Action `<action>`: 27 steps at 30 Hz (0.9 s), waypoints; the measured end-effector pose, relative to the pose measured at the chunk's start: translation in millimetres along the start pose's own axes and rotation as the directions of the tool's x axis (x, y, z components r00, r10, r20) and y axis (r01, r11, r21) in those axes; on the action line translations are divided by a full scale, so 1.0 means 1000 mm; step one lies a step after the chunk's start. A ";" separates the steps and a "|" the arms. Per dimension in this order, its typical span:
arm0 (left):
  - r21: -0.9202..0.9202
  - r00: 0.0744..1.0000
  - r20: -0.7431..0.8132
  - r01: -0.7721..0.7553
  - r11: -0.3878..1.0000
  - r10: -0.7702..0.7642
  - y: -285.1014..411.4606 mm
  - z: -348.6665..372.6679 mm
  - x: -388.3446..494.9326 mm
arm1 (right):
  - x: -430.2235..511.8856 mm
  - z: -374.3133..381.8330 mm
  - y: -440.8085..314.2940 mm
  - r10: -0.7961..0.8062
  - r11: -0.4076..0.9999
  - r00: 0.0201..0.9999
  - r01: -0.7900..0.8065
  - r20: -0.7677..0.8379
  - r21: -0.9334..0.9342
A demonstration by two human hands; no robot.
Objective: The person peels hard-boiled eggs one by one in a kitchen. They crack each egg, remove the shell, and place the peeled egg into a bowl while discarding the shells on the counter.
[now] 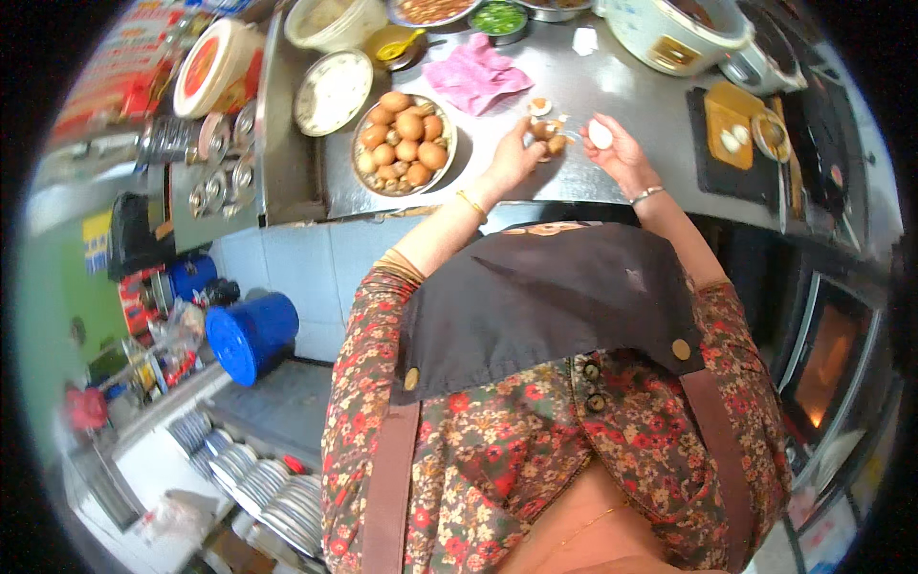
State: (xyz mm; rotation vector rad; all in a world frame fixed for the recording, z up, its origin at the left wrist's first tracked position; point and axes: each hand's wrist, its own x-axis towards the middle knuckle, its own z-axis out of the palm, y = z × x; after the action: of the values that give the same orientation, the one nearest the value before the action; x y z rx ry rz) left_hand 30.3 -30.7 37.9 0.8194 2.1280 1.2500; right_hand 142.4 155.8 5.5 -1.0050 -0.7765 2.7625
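A peeled white egg (600,134) rests in my right hand (625,154), which is raised a little over the steel counter (588,179). Just left of it, my left hand (513,159) touches a small heap of brown eggshell pieces (552,136). Whether its fingers grip a piece is hidden by the heap. One cracked shell piece (539,107) lies beyond the fingertips. To the left stands a bowl (453,154) full of brown eggs (409,127), with smaller speckled eggs (393,138) among them.
A crumpled pink cloth (477,75) lies behind the hands. A bowl of white contents (333,92) stands at left, chopped greens (498,18) at the back. Right are a cooker (678,43) and a black board (699,161) with a yellow block (724,107) and peeled eggs (730,140).
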 end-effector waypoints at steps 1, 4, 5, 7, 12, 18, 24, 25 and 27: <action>-0.089 0.999 0.046 0.028 0.996 -0.024 0.010 -0.011 -0.012 | 0.002 0.004 0.005 0.013 0.997 1.000 -0.014 -0.018 -0.071; 0.036 0.989 -0.131 -0.068 0.997 0.072 -0.026 -0.031 -0.039 | 0.004 0.017 0.021 0.048 0.957 0.999 -0.048 -0.007 -0.287; 0.024 0.985 -0.167 0.041 0.999 -0.036 -0.041 -0.039 -0.045 | 0.006 0.023 0.028 0.028 0.946 1.000 -0.025 0.005 -0.323; 0.131 0.946 -0.316 -0.030 0.991 0.070 -0.060 -0.065 -0.060 | 0.006 0.047 0.038 -0.021 0.920 0.999 0.029 0.025 -0.392; 0.055 0.830 -0.558 0.049 0.997 -0.010 -0.096 -0.135 -0.090 | 0.042 0.088 0.067 -0.115 0.775 0.962 0.243 0.248 -0.584; 0.430 0.801 -0.589 0.199 0.881 0.107 -0.119 -0.180 -0.083 | 0.096 0.154 0.102 -0.348 0.008 0.817 0.493 0.460 -0.870; 0.621 0.888 -0.440 0.195 0.759 0.132 -0.136 -0.191 -0.057 | 0.107 0.188 0.126 -0.352 -0.233 0.730 0.538 0.586 -0.810; 0.683 0.917 -0.388 0.217 0.698 0.094 -0.130 -0.195 -0.056 | 0.105 0.190 0.130 -0.347 -0.261 0.714 0.549 0.607 -0.794; 0.794 0.955 -0.295 0.244 0.557 0.003 -0.116 -0.208 -0.052 | 0.098 0.191 0.135 -0.354 -0.338 0.650 0.582 0.673 -0.740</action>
State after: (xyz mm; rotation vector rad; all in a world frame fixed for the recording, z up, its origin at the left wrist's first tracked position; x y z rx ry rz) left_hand -107.3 -231.8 30.1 0.8491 2.9789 0.1829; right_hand -42.7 -17.8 7.2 -0.1320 -2.6667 0.9851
